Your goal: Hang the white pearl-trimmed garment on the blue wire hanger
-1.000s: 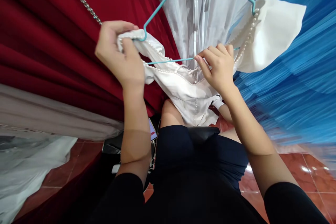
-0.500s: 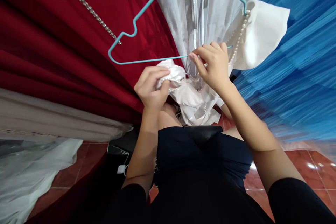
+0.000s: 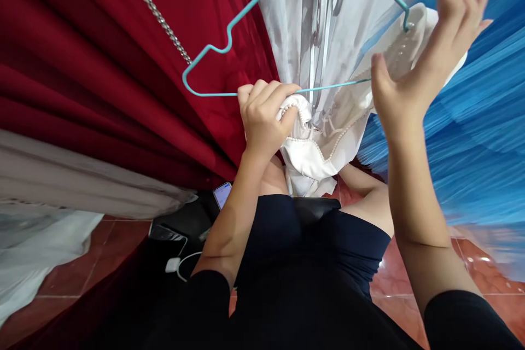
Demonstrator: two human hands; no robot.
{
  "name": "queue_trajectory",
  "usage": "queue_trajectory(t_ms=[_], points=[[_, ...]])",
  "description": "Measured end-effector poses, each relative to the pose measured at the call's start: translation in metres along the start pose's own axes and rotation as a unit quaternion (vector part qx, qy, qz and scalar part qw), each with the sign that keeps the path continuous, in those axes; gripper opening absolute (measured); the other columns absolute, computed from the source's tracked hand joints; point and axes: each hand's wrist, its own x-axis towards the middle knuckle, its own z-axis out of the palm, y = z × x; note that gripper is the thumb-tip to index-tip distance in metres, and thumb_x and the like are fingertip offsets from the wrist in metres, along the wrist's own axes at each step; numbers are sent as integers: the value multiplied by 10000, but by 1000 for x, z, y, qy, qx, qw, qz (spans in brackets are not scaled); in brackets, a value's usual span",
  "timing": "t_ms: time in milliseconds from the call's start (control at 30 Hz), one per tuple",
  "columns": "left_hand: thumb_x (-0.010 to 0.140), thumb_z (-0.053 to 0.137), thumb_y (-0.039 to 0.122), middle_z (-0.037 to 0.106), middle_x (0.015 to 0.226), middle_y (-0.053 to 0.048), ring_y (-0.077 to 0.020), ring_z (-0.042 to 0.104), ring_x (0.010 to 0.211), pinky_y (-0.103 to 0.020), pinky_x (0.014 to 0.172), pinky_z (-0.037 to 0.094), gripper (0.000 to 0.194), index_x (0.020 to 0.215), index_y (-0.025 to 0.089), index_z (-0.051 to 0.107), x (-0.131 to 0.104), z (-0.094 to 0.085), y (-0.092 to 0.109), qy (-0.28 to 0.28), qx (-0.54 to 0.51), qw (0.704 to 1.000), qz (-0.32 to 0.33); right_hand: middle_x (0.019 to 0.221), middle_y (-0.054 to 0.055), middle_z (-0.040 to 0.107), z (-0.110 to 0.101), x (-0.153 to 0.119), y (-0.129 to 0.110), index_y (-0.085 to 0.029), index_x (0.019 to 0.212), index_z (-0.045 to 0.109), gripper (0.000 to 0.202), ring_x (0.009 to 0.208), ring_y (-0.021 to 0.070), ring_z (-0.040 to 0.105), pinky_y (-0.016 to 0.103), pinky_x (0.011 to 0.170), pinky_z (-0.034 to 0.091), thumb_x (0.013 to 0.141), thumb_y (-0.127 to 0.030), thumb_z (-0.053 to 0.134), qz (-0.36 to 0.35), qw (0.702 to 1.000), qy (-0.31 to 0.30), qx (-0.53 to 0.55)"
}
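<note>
A light-blue hanger (image 3: 250, 6) hangs in front of me, its bottom bar running across the view. A white garment with pearl trim (image 3: 305, 156) droops below the bar, and its right part goes up over the hanger's right end. My left hand (image 3: 264, 117) is closed on the garment's left part, its fingers over the bar. My right hand (image 3: 426, 60) is open, fingers spread, in front of the garment's right part and partly hiding it. Whether the right palm touches the cloth cannot be made out.
Red fabric (image 3: 172, 22) with a jewelled chain (image 3: 153, 8) hangs at the left. White cloth (image 3: 274, 27) hangs behind the hanger, blue tulle (image 3: 471, 147) at the right. A lit phone (image 3: 222, 194) and a white charger (image 3: 173, 265) lie by my left arm.
My right hand has let go of the hanger's bar and moved right and up, opening. My left hand has moved right and up to the bar with the garment.
</note>
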Motion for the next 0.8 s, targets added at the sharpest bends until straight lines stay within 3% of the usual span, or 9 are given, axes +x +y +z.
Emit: queue_trajectory(t_ms=[33,100,167,200,367,500,600,700,800], points=[[933,555,203,714,987,-29,-282,624,1029,-528,1111,327,218,1079,250,710,0,-1,-1,2,1,1000,3,1393,66,593,1,4,8,-252,1369,553,541,1426,287,456,490,1239,283,836,-213,634,15,1000,-24,-3],[945,555,200,728,1013,-18,-276,627,1018,-525,1106,333,226,1084,261,722,2,-3,-3,6,2,1000,4,1146,34,718,3,11,21,-249,1180,681,426,1113,193,654,376,1025,468,828,-67,526,45,997,-56,14],[948,562,193,735,1037,-9,-273,631,1018,-527,1107,336,234,1086,274,734,3,-7,-7,4,-5,1000,2,906,15,738,4,21,32,-218,1000,751,403,817,145,661,317,802,482,826,1,460,59,998,-30,23],[944,570,186,736,1043,-5,-274,633,1023,-529,1109,337,238,1084,281,738,4,-9,-9,0,-12,1000,2,858,13,732,5,27,37,-200,968,764,398,770,141,649,314,771,473,833,8,453,63,998,-23,22],[912,602,131,727,1033,-3,-281,644,1030,-549,1112,352,277,1086,292,747,9,-18,-14,-26,-45,999,1,881,14,740,0,44,80,-190,856,763,352,862,147,668,322,802,484,862,-39,445,109,990,32,79],[910,609,113,725,1011,-22,-281,641,1015,-532,1093,381,271,1086,267,748,11,-12,-12,-33,-53,998,-8,895,37,664,-8,10,107,-196,925,694,332,840,160,624,347,796,506,811,10,461,50,970,175,159],[908,609,104,722,1010,-37,-282,632,1021,-512,1078,395,297,1119,264,744,12,-4,-11,-25,-54,998,-15,884,32,562,-14,-30,101,-255,920,644,371,835,166,556,363,808,477,781,38,464,60,952,259,153],[917,598,105,711,1002,-43,-287,630,1040,-507,1074,399,320,1156,268,734,9,3,-10,-30,-53,998,-18,904,65,541,-12,-56,75,-235,982,679,242,853,196,547,397,735,449,824,-102,554,5,962,212,170],[936,578,108,702,1027,-50,-286,627,1064,-501,1079,401,338,1198,272,717,6,7,-5,-41,-57,997,-16,1075,138,591,0,-62,38,-231,1166,687,312,976,234,584,363,631,454,879,-243,565,-21,976,92,198]])
